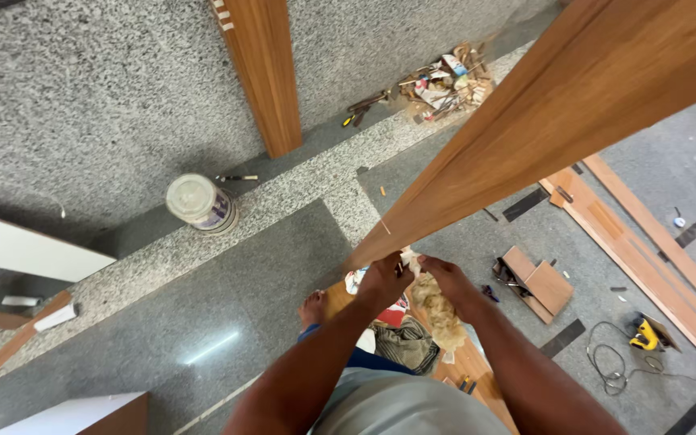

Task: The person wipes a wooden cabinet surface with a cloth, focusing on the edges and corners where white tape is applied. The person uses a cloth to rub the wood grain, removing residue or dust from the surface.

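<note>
Centre frame, left hand [382, 279] gripping long wooden board's [541, 121] lower end, right hand [445, 278] clutching pale cloth wad [437, 310] beside it, white tub [200, 204] at left.

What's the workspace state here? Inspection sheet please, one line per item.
Surface: grey speckled stone floor with paler strips.
Job's things: long wooden board slanting up from the hands; pale cloth wad below it.
Clutter: plastic jar, scrap pile, wooden offcuts, planks.
Hands: left hand and right hand at the board's lower end.
Cables: loose cord by a yellow power tool.
Surroundings: upright wooden post.
</note>
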